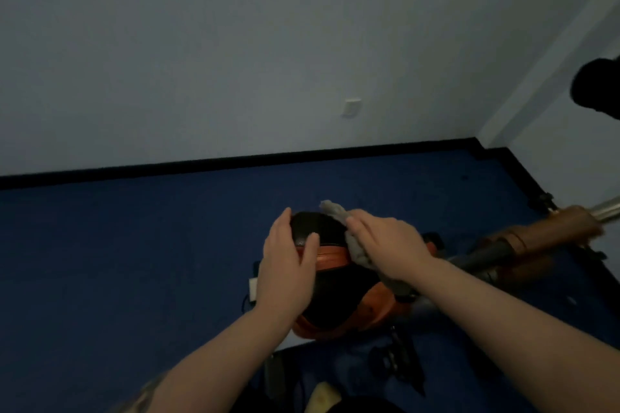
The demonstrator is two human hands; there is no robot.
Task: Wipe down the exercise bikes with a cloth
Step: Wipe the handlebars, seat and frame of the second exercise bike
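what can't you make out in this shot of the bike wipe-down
Head view only:
- Exercise bike: dark and partly covered by both hands; which part is being wiped is unclear.
- Cloth: mostly under the right hand; its size is hidden.
- Left hand: whether it touches the bike can't be told.
- Brown bar at right: motion-blurred.
- Black shape: cut by the right edge.

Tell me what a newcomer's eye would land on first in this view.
First, the two bare forearms reaching into the middle of the picture: the left hand rests on the black and orange exercise bike, while the right hand presses a grey cloth onto its dark top. Around them spreads the deep blue floor, which meets a pale wall along a black skirting line.
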